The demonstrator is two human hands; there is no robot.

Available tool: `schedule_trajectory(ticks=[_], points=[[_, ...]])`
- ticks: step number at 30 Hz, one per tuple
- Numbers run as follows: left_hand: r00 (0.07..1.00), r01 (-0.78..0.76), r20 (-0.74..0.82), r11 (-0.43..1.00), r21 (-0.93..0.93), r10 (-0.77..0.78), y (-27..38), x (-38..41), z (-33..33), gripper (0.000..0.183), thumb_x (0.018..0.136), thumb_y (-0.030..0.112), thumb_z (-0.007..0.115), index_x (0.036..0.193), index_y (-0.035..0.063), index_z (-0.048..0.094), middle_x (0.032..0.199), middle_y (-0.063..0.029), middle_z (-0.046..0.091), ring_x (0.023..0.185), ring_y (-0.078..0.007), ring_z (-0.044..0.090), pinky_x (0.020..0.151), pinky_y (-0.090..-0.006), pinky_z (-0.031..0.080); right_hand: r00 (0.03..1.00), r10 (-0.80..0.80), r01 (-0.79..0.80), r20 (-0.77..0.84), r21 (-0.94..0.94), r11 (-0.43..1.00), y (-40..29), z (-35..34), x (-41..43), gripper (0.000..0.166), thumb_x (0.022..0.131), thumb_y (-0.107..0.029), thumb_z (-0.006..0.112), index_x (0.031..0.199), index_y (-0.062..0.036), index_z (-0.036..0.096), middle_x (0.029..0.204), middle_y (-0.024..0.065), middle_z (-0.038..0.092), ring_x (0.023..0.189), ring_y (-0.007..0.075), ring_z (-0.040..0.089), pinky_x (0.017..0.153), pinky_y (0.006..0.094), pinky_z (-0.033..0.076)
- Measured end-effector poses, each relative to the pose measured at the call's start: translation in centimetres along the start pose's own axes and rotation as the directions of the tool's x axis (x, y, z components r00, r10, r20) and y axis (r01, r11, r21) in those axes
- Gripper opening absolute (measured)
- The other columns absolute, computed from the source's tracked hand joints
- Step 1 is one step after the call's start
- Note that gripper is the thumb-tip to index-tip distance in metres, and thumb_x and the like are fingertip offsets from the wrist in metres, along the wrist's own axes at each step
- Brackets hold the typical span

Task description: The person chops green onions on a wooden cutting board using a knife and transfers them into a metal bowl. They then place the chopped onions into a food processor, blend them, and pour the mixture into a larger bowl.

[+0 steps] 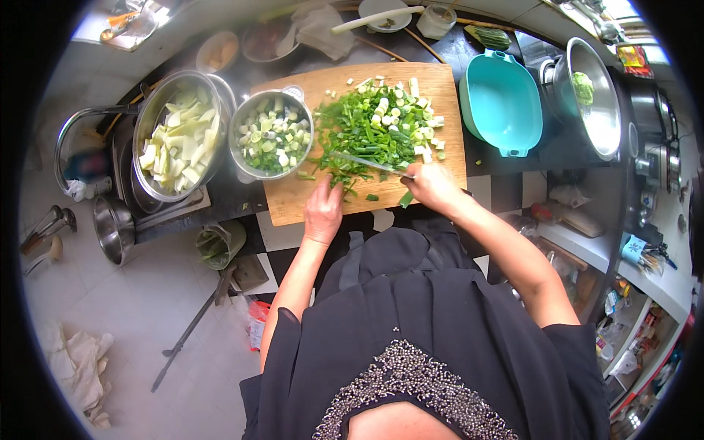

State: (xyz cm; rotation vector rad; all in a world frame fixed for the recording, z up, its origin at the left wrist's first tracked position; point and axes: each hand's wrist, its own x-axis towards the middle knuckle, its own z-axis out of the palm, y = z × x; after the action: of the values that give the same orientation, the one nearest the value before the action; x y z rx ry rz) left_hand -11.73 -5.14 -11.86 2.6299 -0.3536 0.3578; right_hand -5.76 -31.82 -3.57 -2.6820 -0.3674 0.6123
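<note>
A heap of chopped green onions (363, 129), white stalk pieces and green leaf, covers much of the wooden cutting board (286, 203). My right hand (434, 187) grips a kitchen knife (374, 164) at the board's near side, its blade pointing left along the heap's front edge. Close to the board's near edge, my left hand (323, 212) has its fingertips on a few cut green leaves. Left of the heap, a round colander bowl (237, 144) holds more chopped green onion, its rim by the board's left edge.
A large metal pot (140, 165) of sliced pale vegetable stands at left. Right of the board are a turquoise plastic basin (500, 110) and a steel bowl (602, 124). Behind sit a plate (385, 6), a glass jar (437, 22) and a bowl of eggs (217, 50). A waste bin (234, 236) stands below.
</note>
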Motion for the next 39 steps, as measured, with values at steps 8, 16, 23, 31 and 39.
schedule_trajectory(ticks=[8,16,23,31,39], points=[[0.963,0.252,0.081,0.964,0.081,-0.258,-1.3,1.1,-0.3,0.051,0.088,0.01,0.064,0.137,0.0006,0.052,0.142,-0.0245,0.048,0.13,-0.0434,0.045,0.11,-0.0503,0.037,0.992,0.114,-0.124,0.056,0.25,0.96,4.8,-7.7,-6.3,0.022,0.088,-0.024,0.066,0.096,-0.0045,0.074,0.082,0.0211,0.069,0.082,0.0404,0.068,0.073,0.0452,0.054],[0.978,0.191,0.131,0.948,-0.256,-0.162,1.7,3.0,0.7,0.052,0.086,0.001,0.058,0.137,0.0009,0.051,0.143,-0.026,0.045,0.133,-0.0437,0.043,0.113,-0.0512,0.034,0.982,-0.082,0.118,0.171,-0.213,0.97,9.6,-4.4,-8.5,0.019,0.082,-0.021,0.072,0.076,-0.0041,0.064,0.065,0.0177,0.064,0.07,0.0379,0.068,0.065,0.0485,0.054],[0.955,-0.178,0.207,0.97,-0.163,0.21,7.1,2.8,0.9,0.018,0.078,0.015,0.074,0.089,0.0094,0.06,0.085,-0.0077,0.056,0.085,-0.0286,0.054,0.077,-0.0418,0.041,0.995,0.1,-0.1,0.005,-0.009,0.995,9.9,-2.7,-11.5,0.017,0.086,-0.021,0.07,0.082,-0.0047,0.065,0.065,0.0179,0.064,0.069,0.0401,0.066,0.063,0.0493,0.052],[0.869,-0.426,0.148,0.866,-0.261,0.472,8.5,2.1,7.1,0.012,0.074,0.012,0.068,0.083,0.0131,0.059,0.076,-0.005,0.047,0.075,-0.0239,0.051,0.068,-0.037,0.042,0.957,0.285,-0.289,0.054,0.087,0.953,7.0,-1.4,-12.6,0.021,0.091,-0.024,0.067,0.086,-0.0046,0.067,0.071,0.0203,0.066,0.073,0.0418,0.067,0.067,0.0493,0.053],[0.919,-0.359,0.094,0.91,-0.207,0.383,7.8,1.3,7.3,0.01,0.072,0.013,0.066,0.078,0.0138,0.058,0.07,-0.0025,0.045,0.07,-0.0221,0.051,0.063,-0.0362,0.041,0.966,0.25,-0.252,0.065,0.027,0.967,6.7,-0.3,-12.8,0.02,0.091,-0.022,0.066,0.084,-0.0034,0.063,0.072,0.0196,0.067,0.073,0.0411,0.067,0.066,0.05,0.053]])
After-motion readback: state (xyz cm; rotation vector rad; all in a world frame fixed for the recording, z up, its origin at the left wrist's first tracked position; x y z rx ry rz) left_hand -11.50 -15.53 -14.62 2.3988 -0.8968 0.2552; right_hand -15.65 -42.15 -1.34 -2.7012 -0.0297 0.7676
